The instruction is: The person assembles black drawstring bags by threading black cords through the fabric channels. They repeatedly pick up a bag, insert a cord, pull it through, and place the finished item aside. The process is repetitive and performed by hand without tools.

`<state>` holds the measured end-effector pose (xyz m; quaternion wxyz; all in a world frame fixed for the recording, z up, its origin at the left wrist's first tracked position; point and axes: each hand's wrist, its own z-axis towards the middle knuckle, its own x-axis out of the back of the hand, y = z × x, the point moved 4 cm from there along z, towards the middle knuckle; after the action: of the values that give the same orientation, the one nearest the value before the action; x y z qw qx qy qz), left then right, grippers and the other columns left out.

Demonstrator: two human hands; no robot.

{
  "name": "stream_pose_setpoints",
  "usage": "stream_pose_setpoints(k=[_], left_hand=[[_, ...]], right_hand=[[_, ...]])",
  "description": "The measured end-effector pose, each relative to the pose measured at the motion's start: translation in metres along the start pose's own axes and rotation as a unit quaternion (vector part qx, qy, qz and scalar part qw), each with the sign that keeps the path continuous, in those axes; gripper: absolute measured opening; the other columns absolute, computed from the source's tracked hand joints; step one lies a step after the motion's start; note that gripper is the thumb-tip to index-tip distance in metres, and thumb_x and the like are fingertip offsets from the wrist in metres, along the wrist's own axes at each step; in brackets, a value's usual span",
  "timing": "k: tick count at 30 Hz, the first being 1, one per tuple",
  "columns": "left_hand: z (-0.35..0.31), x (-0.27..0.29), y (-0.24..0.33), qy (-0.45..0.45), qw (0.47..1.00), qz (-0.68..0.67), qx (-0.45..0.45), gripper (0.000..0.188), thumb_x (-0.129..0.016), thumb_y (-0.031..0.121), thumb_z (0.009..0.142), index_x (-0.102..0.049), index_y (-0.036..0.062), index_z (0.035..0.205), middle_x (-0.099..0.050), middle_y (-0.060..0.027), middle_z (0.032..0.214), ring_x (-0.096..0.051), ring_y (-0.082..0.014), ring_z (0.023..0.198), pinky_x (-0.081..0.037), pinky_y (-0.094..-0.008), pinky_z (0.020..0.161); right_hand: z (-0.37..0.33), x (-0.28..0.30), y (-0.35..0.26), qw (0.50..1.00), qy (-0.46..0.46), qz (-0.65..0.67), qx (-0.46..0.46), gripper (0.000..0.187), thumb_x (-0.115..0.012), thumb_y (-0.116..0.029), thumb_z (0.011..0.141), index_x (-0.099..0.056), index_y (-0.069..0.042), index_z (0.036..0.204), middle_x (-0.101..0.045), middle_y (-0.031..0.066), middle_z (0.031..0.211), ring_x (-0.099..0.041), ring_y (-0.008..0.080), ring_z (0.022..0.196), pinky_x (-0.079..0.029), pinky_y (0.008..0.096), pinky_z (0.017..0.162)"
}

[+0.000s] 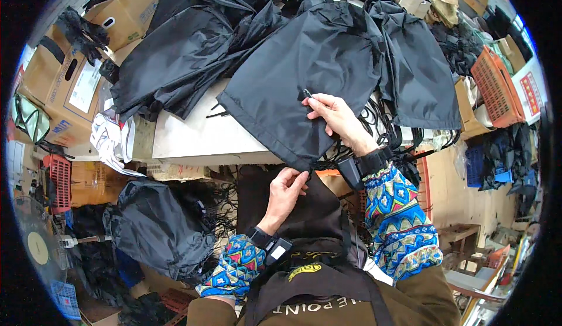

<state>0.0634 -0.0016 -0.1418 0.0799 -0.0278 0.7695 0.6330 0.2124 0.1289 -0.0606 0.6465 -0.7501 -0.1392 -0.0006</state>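
A black fabric bag (304,62) lies spread over the bench (205,135) in the upper middle of the frame, its lower corner hanging past the bench's near edge. The left hand (284,196) pinches that corner between thumb and curled fingers, at the centre of the frame. The right hand (335,118), above and to the right, has thumb and forefinger closed on a small dark item (307,93) over the bag, too small to identify; the other fingers curl loosely. Black cords (377,124) hang just right of this hand.

More black fabric (181,56) is heaped at the upper left, and another black bag (418,68) drapes at the upper right. Farther out, a cardboard box (67,94) and a red basket (57,182) stand at the left, above a fan (38,247). An orange basket (497,89) tilts at the right, above a blue crate (481,165).
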Motion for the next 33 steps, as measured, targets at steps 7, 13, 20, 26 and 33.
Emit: stream_pose_setpoints(k=[7,13,20,26,33], left_hand=[[0.004,0.003,0.025,0.021,0.998,-0.057,-0.019,0.013,-0.058,0.013,0.091,-0.055,0.0004,0.089,-0.057,-0.0032,0.071,-0.057,-0.0086,0.061,-0.049,-0.0226,0.054],[0.003,-0.004,0.046,-0.012,0.972,-0.223,0.066,0.014,-0.057,0.014,0.091,-0.053,0.0039,0.082,-0.055,-0.0028,0.068,-0.055,-0.0102,0.056,-0.047,-0.0233,0.050],[-0.004,-0.018,0.070,-0.055,0.936,-0.331,0.104,0.015,-0.063,0.015,0.088,-0.054,0.0070,0.080,-0.056,-0.0025,0.071,-0.053,-0.0105,0.056,-0.040,-0.0215,0.042],[-0.008,-0.020,0.077,-0.050,0.934,-0.340,0.099,0.011,-0.065,0.013,0.087,-0.056,0.0060,0.083,-0.057,-0.0023,0.070,-0.053,-0.0092,0.057,-0.040,-0.0212,0.042],[-0.012,-0.021,0.076,-0.074,0.973,-0.214,0.050,0.014,-0.066,0.012,0.086,-0.057,0.0028,0.084,-0.056,-0.0023,0.065,-0.053,-0.0079,0.052,-0.041,-0.0217,0.043]], right_hand=[[-0.057,0.000,-0.006,0.996,0.072,-0.015,0.043,0.026,-0.059,-0.015,0.090,-0.062,0.000,0.111,-0.064,0.0082,0.081,-0.061,0.0110,0.065,-0.047,0.0242,0.063],[-0.134,-0.008,-0.027,0.970,0.078,-0.201,0.117,0.027,-0.049,-0.011,0.094,-0.052,-0.001,0.118,-0.063,0.0196,0.090,-0.065,0.0287,0.077,-0.050,0.0334,0.069],[-0.169,-0.023,-0.036,0.938,0.137,-0.285,0.143,0.010,-0.058,-0.008,0.086,-0.054,-0.003,0.095,-0.062,0.0156,0.077,-0.064,0.0316,0.071,-0.050,0.0370,0.060],[-0.167,-0.032,-0.040,0.924,0.116,-0.317,0.178,0.009,-0.056,-0.009,0.087,-0.053,-0.004,0.094,-0.062,0.0145,0.077,-0.063,0.0307,0.073,-0.049,0.0383,0.059],[-0.155,-0.040,-0.042,0.920,0.121,-0.325,0.182,0.013,-0.056,-0.009,0.087,-0.053,-0.003,0.098,-0.062,0.0150,0.079,-0.062,0.0319,0.073,-0.049,0.0390,0.061]])
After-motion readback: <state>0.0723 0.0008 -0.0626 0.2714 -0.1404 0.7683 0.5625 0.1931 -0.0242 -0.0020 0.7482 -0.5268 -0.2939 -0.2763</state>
